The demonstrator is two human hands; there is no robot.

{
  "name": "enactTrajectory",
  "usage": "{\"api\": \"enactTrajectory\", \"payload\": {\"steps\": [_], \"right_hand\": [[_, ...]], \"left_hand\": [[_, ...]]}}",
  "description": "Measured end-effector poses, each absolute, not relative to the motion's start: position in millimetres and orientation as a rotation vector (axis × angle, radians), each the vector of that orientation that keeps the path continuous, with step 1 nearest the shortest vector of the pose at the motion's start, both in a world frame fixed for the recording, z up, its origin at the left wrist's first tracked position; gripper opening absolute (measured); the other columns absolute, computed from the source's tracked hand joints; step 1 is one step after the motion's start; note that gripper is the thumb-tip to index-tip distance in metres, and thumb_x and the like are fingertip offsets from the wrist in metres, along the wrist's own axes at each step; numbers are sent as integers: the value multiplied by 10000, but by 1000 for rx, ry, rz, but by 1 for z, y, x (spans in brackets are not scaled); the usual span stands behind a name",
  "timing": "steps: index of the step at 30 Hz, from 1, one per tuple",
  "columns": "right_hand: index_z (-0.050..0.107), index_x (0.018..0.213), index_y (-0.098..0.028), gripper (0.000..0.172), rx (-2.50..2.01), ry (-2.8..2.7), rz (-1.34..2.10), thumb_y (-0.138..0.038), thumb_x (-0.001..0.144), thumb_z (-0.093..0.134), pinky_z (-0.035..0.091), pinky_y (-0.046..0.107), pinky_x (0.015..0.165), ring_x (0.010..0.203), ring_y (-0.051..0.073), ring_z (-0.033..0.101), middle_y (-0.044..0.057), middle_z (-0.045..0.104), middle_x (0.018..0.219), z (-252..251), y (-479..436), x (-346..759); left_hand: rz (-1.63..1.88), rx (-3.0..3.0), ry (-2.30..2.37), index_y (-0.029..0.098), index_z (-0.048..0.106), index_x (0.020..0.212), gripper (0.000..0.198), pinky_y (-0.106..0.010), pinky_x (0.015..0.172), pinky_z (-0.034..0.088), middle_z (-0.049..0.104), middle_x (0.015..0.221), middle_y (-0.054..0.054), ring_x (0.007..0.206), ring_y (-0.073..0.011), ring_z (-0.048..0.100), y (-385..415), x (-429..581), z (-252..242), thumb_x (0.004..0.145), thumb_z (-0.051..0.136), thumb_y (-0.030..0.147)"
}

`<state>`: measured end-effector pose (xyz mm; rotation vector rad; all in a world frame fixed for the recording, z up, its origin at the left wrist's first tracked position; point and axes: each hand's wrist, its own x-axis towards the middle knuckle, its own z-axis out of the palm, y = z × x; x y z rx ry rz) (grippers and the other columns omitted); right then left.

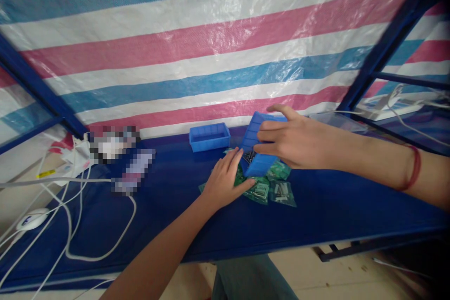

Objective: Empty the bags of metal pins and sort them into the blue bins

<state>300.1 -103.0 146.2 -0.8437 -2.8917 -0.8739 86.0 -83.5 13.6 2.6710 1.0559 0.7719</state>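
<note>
My right hand (290, 143) grips a blue plastic bin (258, 147) and holds it tilted on its side, its mouth turned left and down toward the table. A pile of small green circuit boards in clear bags (272, 187) lies under and in front of the bin. My left hand (225, 178) rests flat on the left part of that pile, fingers stretched out, fingertips near the bin's mouth. A second blue bin (209, 137) stands upright behind, to the left, apart from both hands.
The blue table top (158, 215) has white cables (87, 225) looping over its left side, with a white mouse-like device (31, 219) and blurred items at the back left. A striped tarpaulin (211, 56) and blue frame posts close off the back.
</note>
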Motion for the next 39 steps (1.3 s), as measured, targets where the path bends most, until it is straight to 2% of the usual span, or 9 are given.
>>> {"api": "enactTrajectory", "payload": {"steps": [4, 8, 11, 15, 18, 22, 30, 39], "right_hand": [[647, 940, -271, 196, -692, -2926, -861, -204, 791, 539, 178, 532, 1029, 947, 260, 499, 44, 617, 843, 153, -99, 280], [662, 825, -249, 105, -579, -2963, -885, -259, 765, 576, 187, 545, 1026, 966, 265, 485, 42, 614, 838, 152, -93, 266], [664, 751, -238, 79, -545, -2982, -930, -268, 743, 591, 183, 569, 1019, 948, 269, 485, 39, 601, 786, 152, -91, 258], [661, 679, -240, 82, -504, -2996, -951, -259, 734, 603, 193, 562, 1014, 938, 262, 483, 34, 608, 770, 153, -92, 246], [654, 638, -258, 97, -509, -3033, -1003, -283, 726, 620, 206, 544, 1010, 944, 258, 465, 31, 620, 774, 154, -94, 237], [647, 613, -274, 94, -527, -3076, -1005, -285, 706, 651, 212, 520, 1003, 931, 251, 454, 27, 623, 751, 154, -94, 229], [634, 582, -253, 136, -584, -3031, -1064, -302, 709, 634, 262, 505, 950, 877, 247, 468, 36, 595, 689, 155, -94, 236], [630, 577, -241, 159, -719, -3009, -1044, -299, 724, 618, 280, 475, 909, 869, 240, 484, 33, 619, 693, 156, -91, 253]], "left_hand": [[810, 2708, 1054, 156, 203, 1438, 695, -461, 1104, 305, 346, 1462, -166, 1368, -273, 308, -83, 86, 11, 895, 458, 506], [800, 2770, 1056, 167, 341, 1364, 582, -465, 1083, 333, 394, 1410, -162, 1335, -290, 349, -83, 86, 7, 897, 459, 491], [812, 2823, 1089, 159, 451, 1280, 512, -467, 1082, 330, 366, 1408, -175, 1344, -314, 322, -84, 86, 6, 891, 466, 491], [854, 2883, 1093, 112, 434, 1300, 577, -492, 1097, 296, 352, 1415, -204, 1379, -343, 234, -84, 87, 2, 872, 492, 494], [830, 2920, 1061, 133, 481, 1259, 494, -516, 1070, 316, 457, 1352, -176, 1336, -345, 310, -83, 87, -2, 887, 478, 457], [763, 2961, 976, 176, 566, 1157, 331, -497, 1047, 335, 570, 1227, -130, 1237, -304, 437, -82, 87, -4, 908, 457, 365], [756, 2962, 1041, 164, 561, 1127, 296, -454, 991, 391, 550, 1183, -142, 1173, -290, 477, -85, 89, 4, 925, 426, 332], [769, 2871, 997, 197, 529, 1195, 310, -444, 1013, 377, 519, 1235, -117, 1181, -256, 468, -87, 90, 10, 925, 435, 318]]}}
